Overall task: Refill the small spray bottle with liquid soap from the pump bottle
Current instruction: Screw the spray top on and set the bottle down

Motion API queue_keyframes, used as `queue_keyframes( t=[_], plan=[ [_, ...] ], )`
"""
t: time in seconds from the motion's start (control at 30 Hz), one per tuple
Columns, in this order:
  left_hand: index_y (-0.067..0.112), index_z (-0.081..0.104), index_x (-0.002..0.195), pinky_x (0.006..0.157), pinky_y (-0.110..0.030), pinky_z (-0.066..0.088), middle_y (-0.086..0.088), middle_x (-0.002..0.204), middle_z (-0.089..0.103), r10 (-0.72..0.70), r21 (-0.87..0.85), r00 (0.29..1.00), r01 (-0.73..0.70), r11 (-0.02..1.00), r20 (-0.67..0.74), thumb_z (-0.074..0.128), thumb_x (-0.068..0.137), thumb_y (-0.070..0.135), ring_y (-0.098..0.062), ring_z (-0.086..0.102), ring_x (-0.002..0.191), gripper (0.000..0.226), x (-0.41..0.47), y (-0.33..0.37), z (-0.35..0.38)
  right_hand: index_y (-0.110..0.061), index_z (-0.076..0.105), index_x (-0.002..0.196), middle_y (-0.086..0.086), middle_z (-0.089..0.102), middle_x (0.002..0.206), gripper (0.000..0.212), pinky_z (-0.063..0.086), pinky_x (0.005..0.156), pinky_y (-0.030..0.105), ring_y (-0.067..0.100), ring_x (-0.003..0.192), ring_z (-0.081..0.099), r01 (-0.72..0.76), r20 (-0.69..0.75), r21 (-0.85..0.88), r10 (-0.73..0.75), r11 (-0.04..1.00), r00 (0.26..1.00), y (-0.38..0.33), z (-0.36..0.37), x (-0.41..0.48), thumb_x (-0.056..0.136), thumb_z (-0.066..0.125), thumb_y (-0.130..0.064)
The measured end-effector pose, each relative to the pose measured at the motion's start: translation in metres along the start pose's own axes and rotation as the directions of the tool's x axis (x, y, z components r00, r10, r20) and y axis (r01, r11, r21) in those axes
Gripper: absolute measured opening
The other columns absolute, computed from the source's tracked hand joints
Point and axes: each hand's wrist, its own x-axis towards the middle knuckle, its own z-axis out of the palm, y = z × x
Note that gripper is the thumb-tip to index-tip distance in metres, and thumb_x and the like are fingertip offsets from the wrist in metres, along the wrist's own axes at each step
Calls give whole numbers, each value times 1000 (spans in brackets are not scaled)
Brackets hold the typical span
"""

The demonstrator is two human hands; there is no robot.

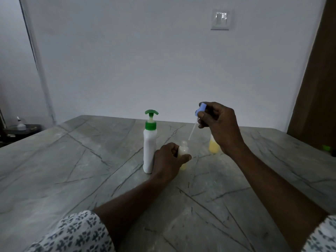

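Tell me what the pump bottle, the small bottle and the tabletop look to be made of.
Pump bottle: opaque white plastic, probably, smooth with a soft sheen; green plastic pump head.
Small bottle: translucent plastic by the look, since yellowish liquid shows through its wall.
Tabletop: polished stone, likely marble or a stone-look slab, grey-green with dark veins.

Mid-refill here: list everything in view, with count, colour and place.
pump bottle: 1, white with green pump, upright mid-table
small spray bottle: 1, clear, yellowish liquid low inside, uncapped, right of pump bottle
spray head: 1, blue with white dip tube, raised above the open bottle
yellow bottle: 1, behind right hand, partly hidden
table: 1, grey veined stone
wall switch: 1, white, upper wall
left hand: holds small spray bottle
right hand: pinches spray head
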Motion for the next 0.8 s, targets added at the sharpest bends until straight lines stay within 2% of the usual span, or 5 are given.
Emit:
queue_keyframes(
  t=[0.1,0.27,0.43,0.6,0.8],
  plan=[
    [22,62,90,66,-19,48,9,84,64,2,11,1000,-2,1000,4,83,76,37,-5,60,74,29,1,-1,1,-10,69,94,8,70,87,11,58,67,34,26,72,65,21,-9,4,-21,1000,1000,1,4,3,85,65,-7],
    [25,60,90,58,-13,40,16,79,59,-11,21,1000,11,1000,4,83,76,39,2,56,70,30,3,-2,2,-12,69,94,9,70,84,11,58,67,33,23,68,65,-29,10,-18,29,999,1000,13,17,-2,85,66,-7],
    [27,60,87,59,-14,43,15,79,62,-13,14,1000,13,1000,-3,83,76,39,0,59,71,29,3,-3,3,-10,67,109,8,71,83,22,59,69,37,22,69,68,-133,80,-107,141,985,987,26,25,-11,86,66,-7],
    [28,59,86,61,-15,46,14,77,62,-10,12,1000,10,1000,-4,83,75,40,0,60,71,29,3,-5,3,-12,67,112,5,73,90,28,57,66,32,20,79,70,-177,152,-181,205,967,967,30,21,-20,84,70,-12],
    [28,60,84,64,-19,48,12,77,65,-14,17,1000,14,1000,6,83,75,41,-2,61,71,28,4,-4,4,-9,67,114,7,73,101,29,57,75,37,24,93,69,-219,218,-158,251,963,943,34,17,-27,85,69,-9]
  ],
)
